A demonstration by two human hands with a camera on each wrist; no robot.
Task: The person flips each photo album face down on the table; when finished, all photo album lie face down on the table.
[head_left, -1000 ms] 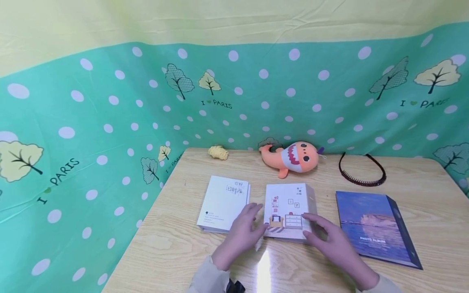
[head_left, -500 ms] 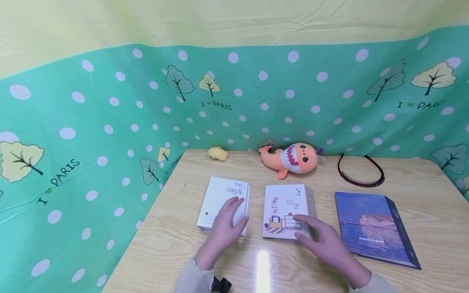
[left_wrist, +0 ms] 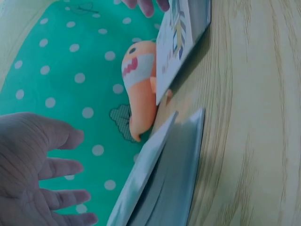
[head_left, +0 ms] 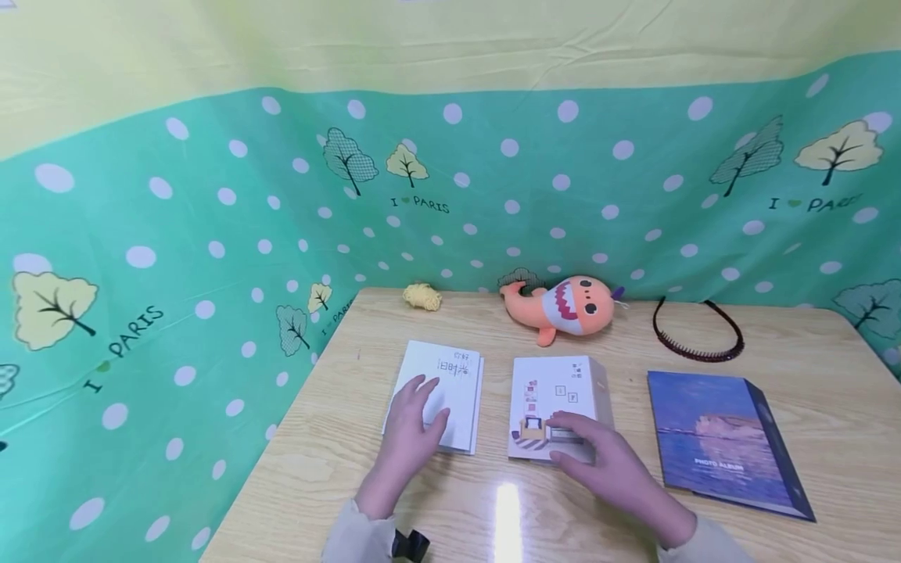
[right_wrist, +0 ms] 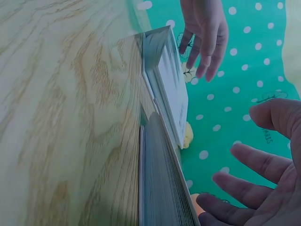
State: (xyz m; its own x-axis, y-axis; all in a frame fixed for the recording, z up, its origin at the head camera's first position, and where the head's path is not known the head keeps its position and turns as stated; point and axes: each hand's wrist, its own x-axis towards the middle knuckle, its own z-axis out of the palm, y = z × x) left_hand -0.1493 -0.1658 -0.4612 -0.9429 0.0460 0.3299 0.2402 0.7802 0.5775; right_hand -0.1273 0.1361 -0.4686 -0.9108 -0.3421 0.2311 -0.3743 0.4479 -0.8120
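Note:
Three albums lie on the table. Over the left white album [head_left: 461,391] is my left hand [head_left: 408,426], its fingers spread and relaxed. In the left wrist view that hand [left_wrist: 33,174] stands apart from the album [left_wrist: 155,169], whose cover is slightly raised from its pages. My right hand [head_left: 605,465] hovers over the lower right of the middle white album [head_left: 545,383], which has a furniture drawing on its cover. The right wrist view shows the same hand [right_wrist: 263,183] with loose fingers beside that album's page edges [right_wrist: 164,174]. Neither hand holds anything.
A blue photo album [head_left: 725,438] lies at the right on the wooden table [head_left: 317,477]. Along the back are a yellow yarn bundle [head_left: 422,296], an orange shark plush [head_left: 563,306] and a dark toothed headband [head_left: 704,353]. A green dotted cloth [head_left: 479,234] hangs behind.
My left hand has moved left, from between the two white albums to over the left one. My right hand has shifted slightly left over the middle album, away from its right edge.

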